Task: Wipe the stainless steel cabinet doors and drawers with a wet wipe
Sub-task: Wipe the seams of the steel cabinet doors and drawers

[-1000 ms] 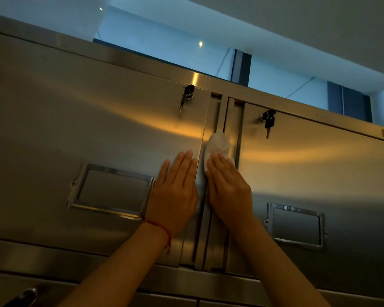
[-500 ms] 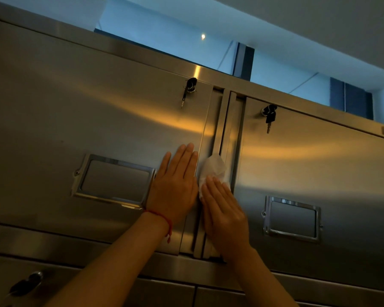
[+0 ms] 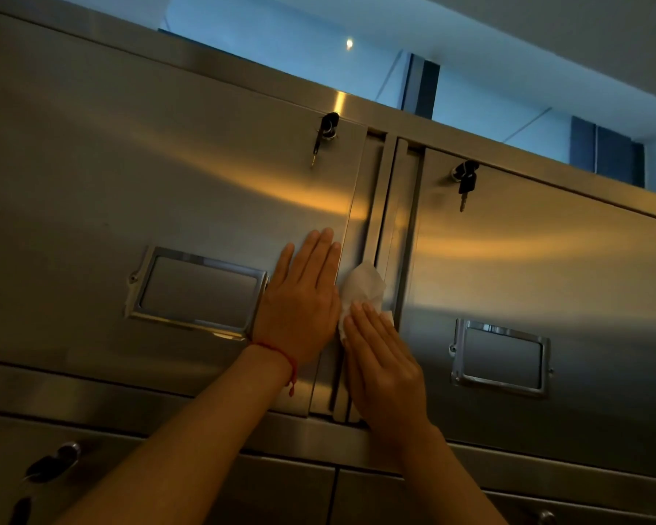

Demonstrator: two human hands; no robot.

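Two stainless steel cabinet doors fill the view: the left door [image 3: 167,176] and the right door [image 3: 546,267], split by a vertical edge strip [image 3: 389,206]. My right hand [image 3: 385,369] lies flat over a white wet wipe [image 3: 362,288], pressing it against the strip low between the doors; the wipe sticks out above my fingertips. My left hand [image 3: 300,305] rests flat, fingers together, on the left door beside the strip. A red string circles that wrist.
Each door carries a framed label holder [image 3: 197,293] [image 3: 500,358] and a lock with hanging keys [image 3: 324,136] [image 3: 464,181]. A horizontal rail [image 3: 91,395] runs below the doors, with lower drawers and another lock [image 3: 52,466] under it. Ceiling and wall show above.
My right hand has slid the wipe down the strip between the doors, from near its middle toward the bottom. My left hand stayed pressed on the left door.
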